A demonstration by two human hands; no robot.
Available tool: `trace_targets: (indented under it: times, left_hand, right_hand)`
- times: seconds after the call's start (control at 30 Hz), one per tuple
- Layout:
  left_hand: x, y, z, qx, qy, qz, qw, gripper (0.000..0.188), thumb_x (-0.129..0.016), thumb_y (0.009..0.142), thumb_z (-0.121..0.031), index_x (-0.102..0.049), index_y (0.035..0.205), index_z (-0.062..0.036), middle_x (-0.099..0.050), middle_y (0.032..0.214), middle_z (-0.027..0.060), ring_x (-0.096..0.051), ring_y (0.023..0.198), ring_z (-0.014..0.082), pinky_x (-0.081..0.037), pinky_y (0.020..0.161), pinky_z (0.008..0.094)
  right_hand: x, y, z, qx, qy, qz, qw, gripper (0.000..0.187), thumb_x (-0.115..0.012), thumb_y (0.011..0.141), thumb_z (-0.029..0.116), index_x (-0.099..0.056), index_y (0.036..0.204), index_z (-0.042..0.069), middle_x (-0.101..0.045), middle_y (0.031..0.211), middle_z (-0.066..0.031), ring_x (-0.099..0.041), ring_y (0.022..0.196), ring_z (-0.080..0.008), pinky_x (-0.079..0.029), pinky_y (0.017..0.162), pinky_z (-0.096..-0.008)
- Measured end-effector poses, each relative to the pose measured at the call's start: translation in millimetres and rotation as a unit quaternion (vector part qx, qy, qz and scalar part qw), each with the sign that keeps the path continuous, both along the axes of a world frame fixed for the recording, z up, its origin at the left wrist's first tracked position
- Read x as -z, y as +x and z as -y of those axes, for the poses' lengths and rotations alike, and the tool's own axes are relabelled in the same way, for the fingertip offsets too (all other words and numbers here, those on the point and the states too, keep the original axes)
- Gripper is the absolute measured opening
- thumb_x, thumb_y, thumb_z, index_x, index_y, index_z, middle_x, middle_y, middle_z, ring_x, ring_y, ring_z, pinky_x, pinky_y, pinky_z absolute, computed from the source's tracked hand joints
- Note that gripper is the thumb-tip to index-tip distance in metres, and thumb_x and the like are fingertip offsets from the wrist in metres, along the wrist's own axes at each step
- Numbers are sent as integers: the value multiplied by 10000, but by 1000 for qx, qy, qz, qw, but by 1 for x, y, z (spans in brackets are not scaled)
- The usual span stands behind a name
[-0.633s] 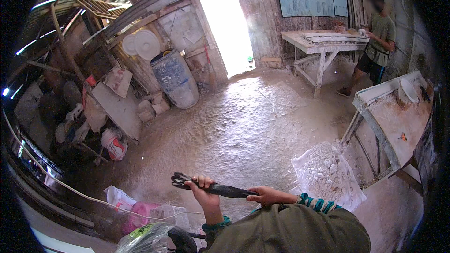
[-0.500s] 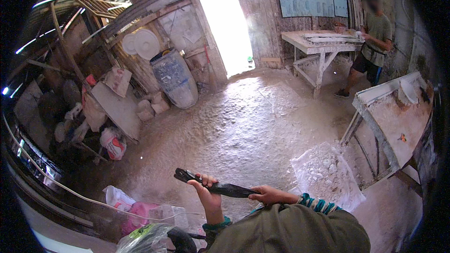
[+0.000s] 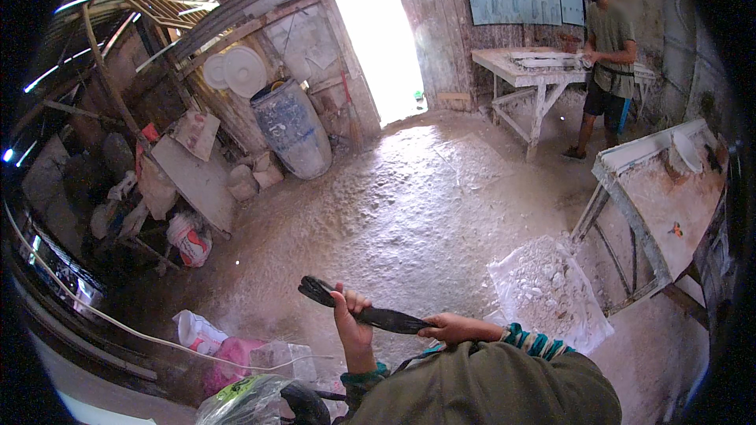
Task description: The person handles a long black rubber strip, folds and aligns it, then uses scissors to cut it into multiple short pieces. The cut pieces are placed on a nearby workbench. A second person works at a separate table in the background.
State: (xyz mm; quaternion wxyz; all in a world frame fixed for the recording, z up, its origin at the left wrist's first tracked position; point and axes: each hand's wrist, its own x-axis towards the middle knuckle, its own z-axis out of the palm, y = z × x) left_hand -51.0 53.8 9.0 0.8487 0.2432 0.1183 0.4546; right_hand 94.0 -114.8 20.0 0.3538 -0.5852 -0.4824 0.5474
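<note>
A long, dark black bundle (image 3: 394, 320) stretches between my hands in front of my body. It looks folded or bunched lengthwise, but its material is unclear. My left hand (image 3: 353, 329) is wrapped around it near its thicker left end, with the thumb pointing up. That end sticks out past my fingers, a little higher than the rest. At the narrower right end, my right hand (image 3: 455, 328) grips the bundle between thumb and fingers. A teal-and-white band circles my right wrist.
A white sheet of pale rubble (image 3: 551, 291) lies on the floor at right, near a dusty table (image 3: 661, 212). Plastic bags (image 3: 236, 354) and a pale cord (image 3: 118, 321) are at lower left. A person (image 3: 610, 47) stands by the far white table (image 3: 520, 71). A blue barrel (image 3: 293, 130) leans near the doorway.
My left hand and the bundle's left end have shifted slightly to the right. My right hand stays put. The person at the far table has moved left and straightened up.
</note>
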Motion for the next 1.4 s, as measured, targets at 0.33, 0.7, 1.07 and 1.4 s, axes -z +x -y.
trace_targets:
  times: [0.33, 0.7, 1.07, 1.4]
  left_hand:
    - [36, 14, 6, 158, 580, -405, 689, 582, -457, 858, -463, -346, 1268, -65, -445, 1230, 155, -479, 1064, 213, -384, 887, 354]
    - [-20, 34, 63, 42, 715, -442, 540, 707, -659, 674, -132, -337, 1298, -212, -402, 1262, 128, -329, 1215, 291, -200, 974, 504]
    - [45, 49, 71, 181, 696, -493, 489, 443, -650, 718, -313, -518, 1105, -143, -601, 1007, 116, -561, 953, 310, -357, 873, 491]
    - [40, 46, 70, 292, 670, -457, 507, 429, -663, 693, -278, -516, 1054, -98, -604, 947, 166, -567, 889, 353, -456, 740, 403]
  right_hand:
    - [29, 18, 2, 145, -2, -113, 983, 337, -457, 886, 396, -500, 926, 64, -385, 605, 42, -412, 504, -66, -406, 430, -233]
    - [37, 34, 6, 152, -42, -23, 987, 380, -499, 862, 411, -538, 903, 35, -480, 629, 1, -443, 505, -113, -408, 462, -287]
    - [74, 31, 16, -6, 88, 334, 938, 245, -536, 815, 255, -527, 940, 46, -597, 823, -211, -582, 777, -378, -452, 656, -450]
    - [52, 28, 26, -9, 67, 324, 944, 244, -527, 813, 270, -548, 898, 43, -601, 827, -210, -576, 786, -389, -453, 644, -442]
